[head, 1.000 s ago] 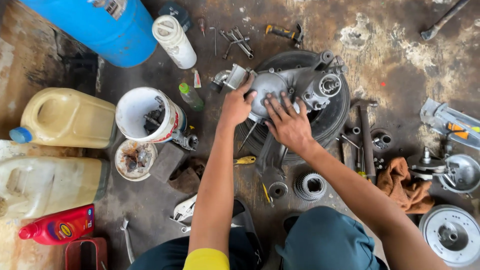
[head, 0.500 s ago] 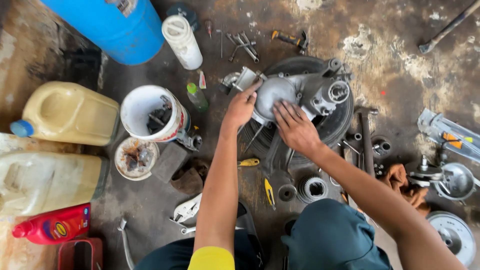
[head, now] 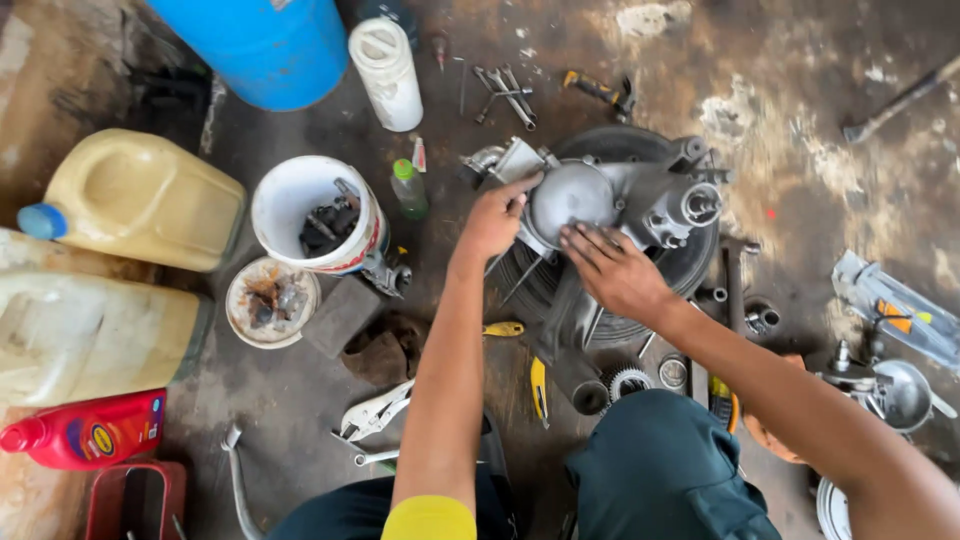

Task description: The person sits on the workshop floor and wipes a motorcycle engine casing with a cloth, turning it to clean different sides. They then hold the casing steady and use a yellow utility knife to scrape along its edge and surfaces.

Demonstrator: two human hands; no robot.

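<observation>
A grey metal engine casing (head: 610, 200) lies on a black tyre (head: 690, 270) on the oily floor. My left hand (head: 495, 215) rests on the casing's left side, fingers touching the edge of its round domed cover (head: 568, 195). My right hand (head: 612, 268) lies flat on the lower edge of that cover, fingers spread toward the left. Neither hand holds a loose tool. My knees in dark trousers (head: 655, 470) fill the bottom of the view.
A white bucket of parts (head: 312, 215), a small dirty tub (head: 272, 300), yellow jerrycans (head: 140, 200), a blue barrel (head: 265, 45) and a red bottle (head: 85, 430) stand left. Pliers (head: 375, 410), a yellow-handled knife (head: 538, 385), gears (head: 628, 380) and metal parts (head: 895, 385) lie around.
The view has shifted slightly. Both hands stay on the casing; my right hand has slid lower and flatter across the cover's bottom edge, and my left has moved to its left rim.
</observation>
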